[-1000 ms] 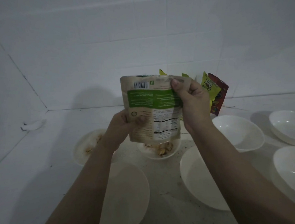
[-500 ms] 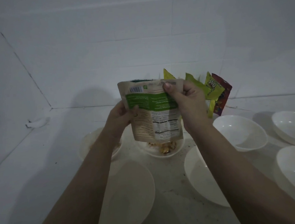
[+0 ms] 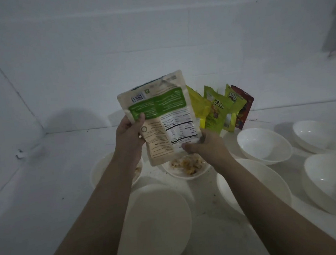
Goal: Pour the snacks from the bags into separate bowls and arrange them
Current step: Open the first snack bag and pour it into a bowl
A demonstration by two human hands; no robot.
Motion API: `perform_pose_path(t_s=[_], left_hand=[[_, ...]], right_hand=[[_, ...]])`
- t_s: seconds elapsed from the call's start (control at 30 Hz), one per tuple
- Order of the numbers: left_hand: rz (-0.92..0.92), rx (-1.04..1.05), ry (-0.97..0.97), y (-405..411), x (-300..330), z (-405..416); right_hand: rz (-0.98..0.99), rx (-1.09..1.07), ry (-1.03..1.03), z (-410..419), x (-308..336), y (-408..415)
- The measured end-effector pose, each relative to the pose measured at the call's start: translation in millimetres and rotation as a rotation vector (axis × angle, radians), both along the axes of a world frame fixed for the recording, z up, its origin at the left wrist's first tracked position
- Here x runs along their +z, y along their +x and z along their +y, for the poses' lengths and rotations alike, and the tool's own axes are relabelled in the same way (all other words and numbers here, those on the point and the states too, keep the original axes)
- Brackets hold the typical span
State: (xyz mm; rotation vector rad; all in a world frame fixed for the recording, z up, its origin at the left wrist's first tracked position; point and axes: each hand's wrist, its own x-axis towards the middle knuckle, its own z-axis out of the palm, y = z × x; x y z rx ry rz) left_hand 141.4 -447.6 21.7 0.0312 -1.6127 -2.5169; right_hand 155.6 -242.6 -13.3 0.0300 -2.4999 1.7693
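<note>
Snack pouch [image 3: 163,119]: beige with a green band, printed back toward the camera, held tilted above the counter [image 3: 38,208], just over the middle bowl.
Head view, left hand [image 3: 130,135]: grips the pouch's left edge, thumb pressed on the green band.
Head view, right hand [image 3: 203,146]: pinches the pouch's lower right corner, fingers curled under it.
Middle bowl [image 3: 186,167]: small, already holds pale, golden snack pieces, directly below the pouch's bottom edge.
Left bowl [image 3: 100,170]: partly hidden by the left forearm; some snack shows inside.
Empty bowls: one nearest the camera [image 3: 156,224], one under the right forearm [image 3: 268,190], three more toward the right edge of the counter.
Other bags [image 3: 221,107]: yellow-green and red packets stand against the back wall, behind the pouch.
Step in hand: likely shaking out or checking the pouch over the middle bowl; whether its mouth is open cannot be seen.
Next move: probably set this pouch aside, then pick a standing bag and choose an empty bowl for it, keeping each snack separate.
</note>
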Motion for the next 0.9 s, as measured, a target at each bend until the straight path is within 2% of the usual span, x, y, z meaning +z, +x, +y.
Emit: perform_pose_path(t_s=[0.1,0.2,0.3,0.47,0.63,0.9], left_hand=[[0.017,0.020,-0.099,4,1,1],[0.006,0.088,-0.280,8,-6,3],[0.052,0.124,-0.496,15,-14,16],[0.296,0.016,-0.624,41,-19,69],[0.470,-0.128,-0.624,69,-3,137],[0.490,-0.453,-0.546,125,-1,277]], right_hand=[[-0.009,-0.050,-0.149,0,-2,12],[0.092,-0.156,-0.258,-1,9,29],[0.268,-0.274,-0.168,3,22,51],[0.436,-0.486,-0.104,27,31,94],[0.494,-0.649,-0.095,74,39,142],[0.538,-0.904,-0.025,187,29,231]])
